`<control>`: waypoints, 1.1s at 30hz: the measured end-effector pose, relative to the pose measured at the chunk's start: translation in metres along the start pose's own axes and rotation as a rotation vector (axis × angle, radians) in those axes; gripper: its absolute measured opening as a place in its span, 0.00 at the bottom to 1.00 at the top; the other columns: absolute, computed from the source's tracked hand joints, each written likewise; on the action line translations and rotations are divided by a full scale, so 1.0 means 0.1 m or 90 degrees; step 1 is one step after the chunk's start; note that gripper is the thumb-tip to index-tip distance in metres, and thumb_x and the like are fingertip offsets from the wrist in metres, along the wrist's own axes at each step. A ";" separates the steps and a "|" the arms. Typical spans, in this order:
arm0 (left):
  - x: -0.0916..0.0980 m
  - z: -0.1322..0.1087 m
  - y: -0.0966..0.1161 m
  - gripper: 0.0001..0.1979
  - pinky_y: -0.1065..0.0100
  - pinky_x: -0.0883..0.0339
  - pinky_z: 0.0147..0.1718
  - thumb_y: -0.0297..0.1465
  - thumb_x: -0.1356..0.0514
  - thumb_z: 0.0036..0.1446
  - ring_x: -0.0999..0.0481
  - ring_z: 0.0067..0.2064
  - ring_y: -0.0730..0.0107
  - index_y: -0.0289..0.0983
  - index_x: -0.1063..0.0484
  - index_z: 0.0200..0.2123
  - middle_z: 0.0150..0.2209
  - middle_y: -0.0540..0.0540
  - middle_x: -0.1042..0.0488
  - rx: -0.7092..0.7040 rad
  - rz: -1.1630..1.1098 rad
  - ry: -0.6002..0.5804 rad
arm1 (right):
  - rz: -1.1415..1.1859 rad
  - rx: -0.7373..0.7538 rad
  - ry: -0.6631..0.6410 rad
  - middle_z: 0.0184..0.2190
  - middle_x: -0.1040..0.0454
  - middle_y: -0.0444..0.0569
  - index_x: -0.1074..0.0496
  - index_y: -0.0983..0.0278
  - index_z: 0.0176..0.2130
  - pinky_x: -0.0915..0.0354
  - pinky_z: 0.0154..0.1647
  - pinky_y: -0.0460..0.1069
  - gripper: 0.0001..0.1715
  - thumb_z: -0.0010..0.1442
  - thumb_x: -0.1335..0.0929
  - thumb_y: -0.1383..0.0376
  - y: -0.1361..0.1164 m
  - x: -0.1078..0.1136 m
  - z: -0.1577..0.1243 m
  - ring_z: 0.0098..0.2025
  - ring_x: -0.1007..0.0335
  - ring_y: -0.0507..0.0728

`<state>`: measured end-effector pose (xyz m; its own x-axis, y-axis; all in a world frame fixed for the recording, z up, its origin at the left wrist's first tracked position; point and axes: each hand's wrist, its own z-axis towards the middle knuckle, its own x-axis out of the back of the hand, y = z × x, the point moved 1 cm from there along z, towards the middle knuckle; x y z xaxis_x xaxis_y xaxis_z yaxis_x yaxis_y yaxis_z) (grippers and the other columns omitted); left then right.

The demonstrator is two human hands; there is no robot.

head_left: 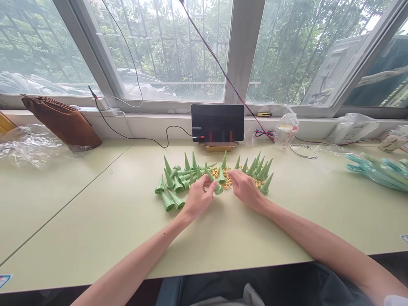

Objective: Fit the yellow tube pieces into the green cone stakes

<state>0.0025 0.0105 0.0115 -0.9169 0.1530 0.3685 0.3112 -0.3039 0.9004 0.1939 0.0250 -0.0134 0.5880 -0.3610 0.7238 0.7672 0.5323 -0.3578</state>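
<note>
My left hand (200, 194) is closed round a green plastic cone spike (218, 189), its wide collar tilted toward me and its tip pointing up and away. Just to the right, my right hand (245, 188) has its fingertips pressed together at the edge of a pile of small yellow pegs (228, 182); whatever they pinch is hidden. Between the hands another green spike (222, 175) leans at the pile. Several more spikes lie on their sides to the left, such as one spike (167, 201). On the right a group stands point up, with one spike (267, 183) nearest me.
A dark tablet (217, 123) on a cardboard stand (219, 148) is behind the pile. To the far left lies a brown pouch (60, 121) with clear plastic wrap. A bagged cup (286, 131) and turquoise plastic bags (379, 170) are on the right. Cables run along the sill.
</note>
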 end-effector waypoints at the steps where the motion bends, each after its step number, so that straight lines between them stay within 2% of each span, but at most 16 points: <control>1: 0.00 0.00 0.00 0.15 0.68 0.26 0.27 0.44 0.45 0.61 0.23 0.40 0.62 0.38 0.33 0.34 0.38 0.44 0.24 0.003 -0.007 0.000 | -0.019 -0.005 -0.011 0.39 0.27 0.52 0.31 0.64 0.47 0.38 0.33 0.46 0.15 0.67 0.42 0.72 0.00 0.00 0.00 0.34 0.30 0.54; 8: 0.00 -0.01 0.01 0.13 0.69 0.26 0.26 0.43 0.44 0.60 0.24 0.41 0.62 0.38 0.34 0.35 0.37 0.45 0.25 0.021 0.015 -0.004 | -0.089 -0.013 -0.068 0.36 0.28 0.50 0.31 0.64 0.45 0.44 0.28 0.45 0.15 0.63 0.41 0.75 -0.03 0.00 -0.01 0.28 0.35 0.53; 14: 0.01 -0.01 0.00 0.13 0.69 0.28 0.27 0.42 0.45 0.61 0.24 0.40 0.62 0.38 0.34 0.35 0.36 0.45 0.26 0.009 0.050 0.001 | -0.104 -0.019 -0.092 0.38 0.27 0.51 0.31 0.65 0.46 0.43 0.28 0.46 0.14 0.61 0.39 0.74 -0.03 -0.03 -0.02 0.30 0.32 0.54; 26: -0.01 0.00 -0.05 0.14 0.70 0.28 0.25 0.43 0.44 0.60 0.24 0.39 0.63 0.37 0.32 0.35 0.34 0.45 0.27 -0.018 0.027 0.008 | -0.116 -0.020 -0.106 0.38 0.27 0.52 0.31 0.64 0.45 0.43 0.27 0.46 0.12 0.62 0.38 0.72 -0.01 -0.05 -0.03 0.30 0.30 0.55; 33: -0.01 0.00 -0.02 0.14 0.71 0.29 0.24 0.43 0.45 0.61 0.25 0.38 0.64 0.37 0.33 0.34 0.33 0.46 0.28 -0.018 0.030 -0.001 | -0.124 -0.023 -0.114 0.38 0.26 0.52 0.31 0.63 0.45 0.43 0.27 0.47 0.10 0.65 0.38 0.68 -0.03 -0.04 -0.02 0.30 0.30 0.55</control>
<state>0.0031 0.0107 0.0095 -0.9011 0.1403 0.4104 0.3462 -0.3375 0.8754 0.1897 0.0232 -0.0169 0.3760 -0.3114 0.8728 0.8722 0.4369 -0.2199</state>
